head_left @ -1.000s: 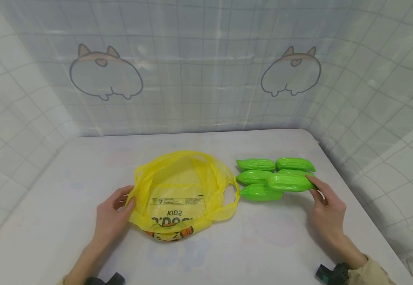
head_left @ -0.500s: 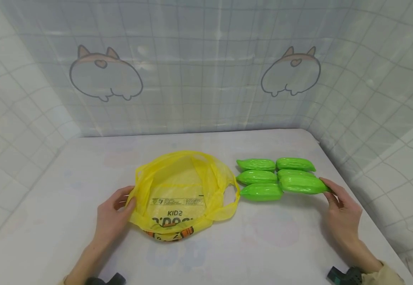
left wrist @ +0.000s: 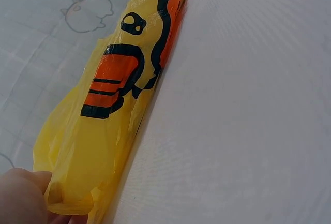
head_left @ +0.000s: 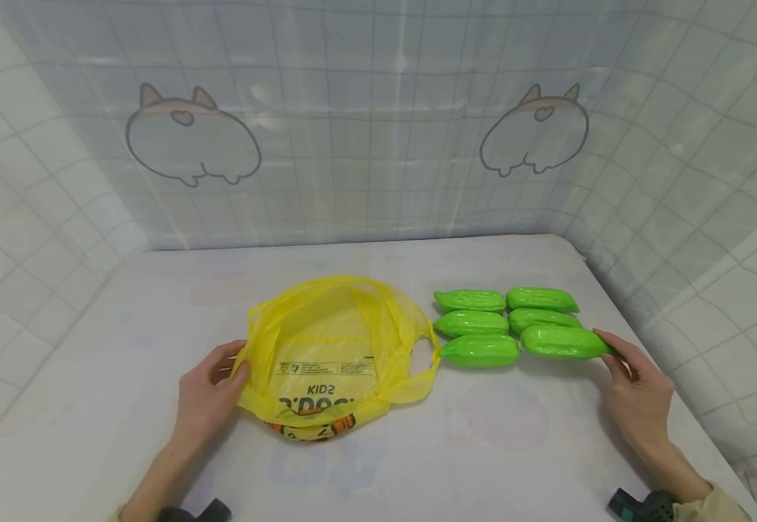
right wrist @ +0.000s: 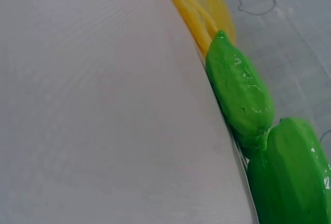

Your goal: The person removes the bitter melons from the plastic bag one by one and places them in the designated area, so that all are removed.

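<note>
A yellow plastic bag (head_left: 326,355) lies mouth-up in the middle of the table, its printed inside showing. My left hand (head_left: 209,388) pinches the left edge of its rim between thumb and fingers; the left wrist view shows the bag's printed outer side (left wrist: 119,79). Right of the bag lie several glossy green bitter gourds (head_left: 473,323) in two columns. My right hand (head_left: 636,380) pinches the right end of the nearest gourd in the right column (head_left: 561,341). In the right wrist view a large gourd (right wrist: 289,172) shows at the lower right, but the right hand itself is out of sight.
The bag's handle loop (head_left: 423,362) reaches close to the left column of gourds. A pale tablecloth (head_left: 450,464) covers the table. Light grid-patterned curtains (head_left: 378,130) stand behind and on both sides.
The gourd in my right hand has moved right and slightly down, from overlapping the left column to the front of the right column. My left hand and the bag have stayed put.
</note>
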Demonstrator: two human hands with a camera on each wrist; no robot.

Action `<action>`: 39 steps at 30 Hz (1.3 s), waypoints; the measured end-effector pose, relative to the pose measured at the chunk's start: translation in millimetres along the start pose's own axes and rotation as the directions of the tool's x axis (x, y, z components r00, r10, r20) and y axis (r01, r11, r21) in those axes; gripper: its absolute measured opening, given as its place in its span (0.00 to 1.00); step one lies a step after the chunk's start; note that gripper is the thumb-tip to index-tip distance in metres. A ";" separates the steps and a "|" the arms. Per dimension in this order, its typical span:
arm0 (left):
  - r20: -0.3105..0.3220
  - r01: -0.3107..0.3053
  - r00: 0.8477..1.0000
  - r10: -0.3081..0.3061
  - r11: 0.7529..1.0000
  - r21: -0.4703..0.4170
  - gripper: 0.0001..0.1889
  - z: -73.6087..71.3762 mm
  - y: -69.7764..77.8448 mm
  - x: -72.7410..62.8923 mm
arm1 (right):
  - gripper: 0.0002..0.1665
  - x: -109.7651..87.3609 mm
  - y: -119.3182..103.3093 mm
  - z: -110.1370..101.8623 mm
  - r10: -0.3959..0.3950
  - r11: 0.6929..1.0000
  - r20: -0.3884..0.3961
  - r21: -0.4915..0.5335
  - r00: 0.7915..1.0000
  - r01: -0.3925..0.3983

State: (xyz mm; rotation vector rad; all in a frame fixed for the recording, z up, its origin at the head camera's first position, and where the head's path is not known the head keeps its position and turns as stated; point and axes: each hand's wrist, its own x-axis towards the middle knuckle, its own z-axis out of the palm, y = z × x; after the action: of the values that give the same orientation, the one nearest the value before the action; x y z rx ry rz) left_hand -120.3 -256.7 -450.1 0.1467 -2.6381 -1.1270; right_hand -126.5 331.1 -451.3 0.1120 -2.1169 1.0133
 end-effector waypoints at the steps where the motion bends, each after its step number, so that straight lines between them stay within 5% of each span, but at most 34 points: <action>1: -0.001 -0.002 1.000 0.002 1.000 -0.002 0.20 -0.2 0.0 0.1 | 0.27 -0.1 0.2 -0.3 0.010 1.000 0.002 0.001 1.000 -0.010; 13: -0.011 -0.013 1.000 0.013 1.000 -0.009 0.19 -0.2 -2.5 -1.1 | 0.27 -2.7 3.5 -2.9 0.076 0.994 0.066 -0.079 0.995 -0.071; 21: -0.009 -0.036 0.999 0.036 0.999 -0.003 0.20 1.0 -3.2 -0.6 | 0.22 -5.4 5.4 -7.8 0.216 0.974 0.161 -0.109 0.963 -0.201; 31: 0.005 -0.017 1.000 0.017 1.000 -0.024 0.20 -0.9 -5.1 -1.3 | 0.24 -5.9 12.9 -13.8 0.208 0.977 0.279 -0.010 0.937 -0.214; 39: -0.019 0.008 1.000 -0.009 0.999 -0.032 0.22 -1.4 -5.7 -2.4 | 0.23 -5.0 16.7 -15.8 0.233 0.971 0.314 -0.030 0.921 -0.235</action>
State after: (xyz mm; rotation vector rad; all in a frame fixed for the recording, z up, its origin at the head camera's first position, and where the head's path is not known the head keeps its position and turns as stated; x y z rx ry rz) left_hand -117.7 -261.2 -453.7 0.1613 -2.6038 -1.1643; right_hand -119.8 352.3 -459.1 0.0247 -2.4625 1.2097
